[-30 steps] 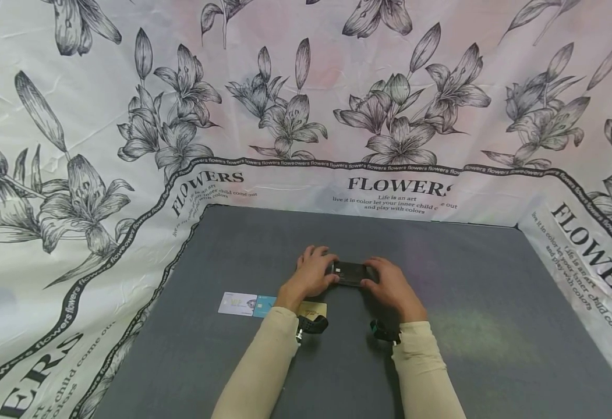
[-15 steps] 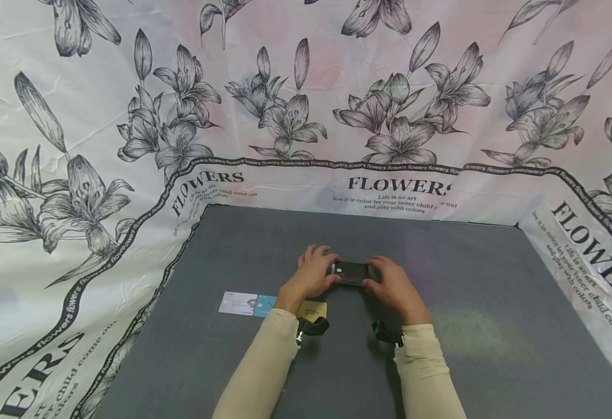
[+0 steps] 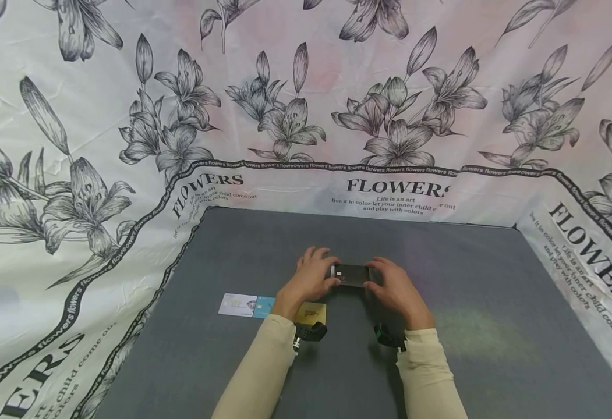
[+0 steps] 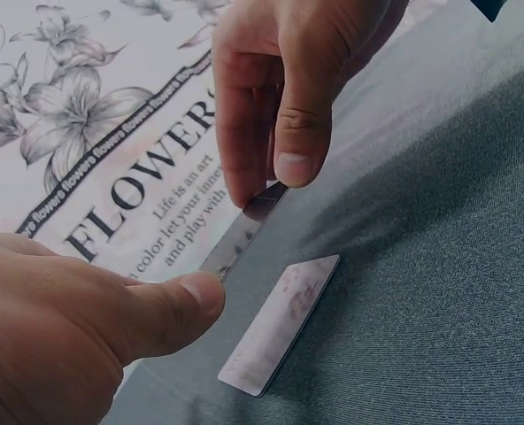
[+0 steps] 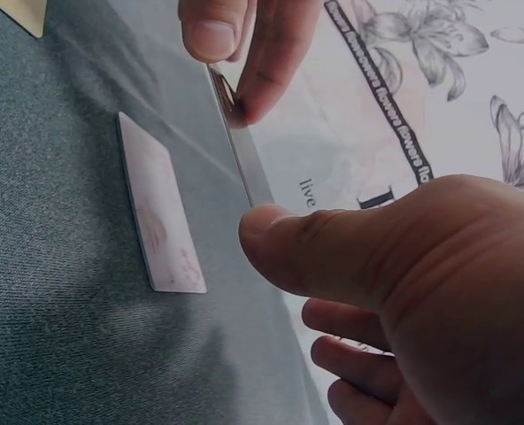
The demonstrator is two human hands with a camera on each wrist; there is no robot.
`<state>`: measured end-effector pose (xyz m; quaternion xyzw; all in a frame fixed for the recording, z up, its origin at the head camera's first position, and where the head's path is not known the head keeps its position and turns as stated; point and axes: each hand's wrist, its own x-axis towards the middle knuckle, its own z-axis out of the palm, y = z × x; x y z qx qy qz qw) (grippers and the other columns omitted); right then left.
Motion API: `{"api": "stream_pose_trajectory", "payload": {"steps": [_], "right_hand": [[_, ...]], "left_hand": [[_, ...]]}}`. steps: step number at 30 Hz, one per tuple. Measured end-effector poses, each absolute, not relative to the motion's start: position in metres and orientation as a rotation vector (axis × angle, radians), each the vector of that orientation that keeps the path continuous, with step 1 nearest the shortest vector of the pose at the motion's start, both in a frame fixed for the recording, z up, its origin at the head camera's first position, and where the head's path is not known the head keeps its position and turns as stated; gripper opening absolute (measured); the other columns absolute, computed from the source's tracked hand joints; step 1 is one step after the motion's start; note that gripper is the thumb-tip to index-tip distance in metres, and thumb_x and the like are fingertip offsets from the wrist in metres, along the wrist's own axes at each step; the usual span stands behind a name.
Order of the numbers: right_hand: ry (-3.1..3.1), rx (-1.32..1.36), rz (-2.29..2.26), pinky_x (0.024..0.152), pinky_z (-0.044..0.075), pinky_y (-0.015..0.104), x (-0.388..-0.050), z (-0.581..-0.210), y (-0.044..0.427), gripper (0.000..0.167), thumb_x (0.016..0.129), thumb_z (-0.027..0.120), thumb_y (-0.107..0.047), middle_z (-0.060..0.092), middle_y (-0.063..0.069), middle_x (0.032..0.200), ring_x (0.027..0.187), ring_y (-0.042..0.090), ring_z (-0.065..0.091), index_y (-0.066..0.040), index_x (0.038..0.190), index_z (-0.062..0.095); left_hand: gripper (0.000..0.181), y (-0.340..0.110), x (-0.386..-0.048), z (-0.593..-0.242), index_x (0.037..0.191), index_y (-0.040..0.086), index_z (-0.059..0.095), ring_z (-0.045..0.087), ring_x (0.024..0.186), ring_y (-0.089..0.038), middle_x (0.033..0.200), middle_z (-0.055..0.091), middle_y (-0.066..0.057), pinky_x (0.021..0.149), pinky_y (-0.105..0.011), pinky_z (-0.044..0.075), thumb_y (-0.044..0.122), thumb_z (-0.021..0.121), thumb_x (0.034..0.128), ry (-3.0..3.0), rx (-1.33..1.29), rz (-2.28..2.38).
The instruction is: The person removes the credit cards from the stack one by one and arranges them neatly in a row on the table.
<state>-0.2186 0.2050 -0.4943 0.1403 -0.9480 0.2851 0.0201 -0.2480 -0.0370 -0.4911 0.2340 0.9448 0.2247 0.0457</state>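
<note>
Both hands hold a thin glossy dark card by its short ends, thumbs nearest the body. My left hand pinches its left end, and my right hand pinches the right end. The wrist views show this held card tilted and raised off the table. Below it a second shiny card lies flat on the cloth, with pinkish reflections. In the right wrist view that lying card sits apart from both hands. The head view does not clearly separate the two cards.
Left of the hands lie a white card, a blue card and a gold card in a row, partly covered by the left forearm. Flower-printed cloth walls the grey table at the back and sides.
The right hand has shifted slightly right and toward the body. Both hands keep their hold at the dark card's ends. The head view has tilted a little.
</note>
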Motion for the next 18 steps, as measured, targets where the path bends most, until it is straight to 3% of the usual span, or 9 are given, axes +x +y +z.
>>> {"api": "stream_pose_trajectory", "payload": {"steps": [18], "right_hand": [[-2.957, 0.414, 0.884, 0.118, 0.044, 0.071, -0.201, -0.485, 0.208, 0.048, 0.1, 0.08, -0.013, 0.052, 0.033, 0.16, 0.148, 0.055, 0.05, 0.004, 0.143, 0.067]], "left_hand": [[0.047, -0.041, -0.233, -0.487, 0.148, 0.019, 0.067, 0.028, 0.164, -0.045, 0.173, 0.042, -0.012, 0.13, -0.066, 0.03, 0.037, 0.076, 0.1051, 2.871, 0.768, 0.742]]}}
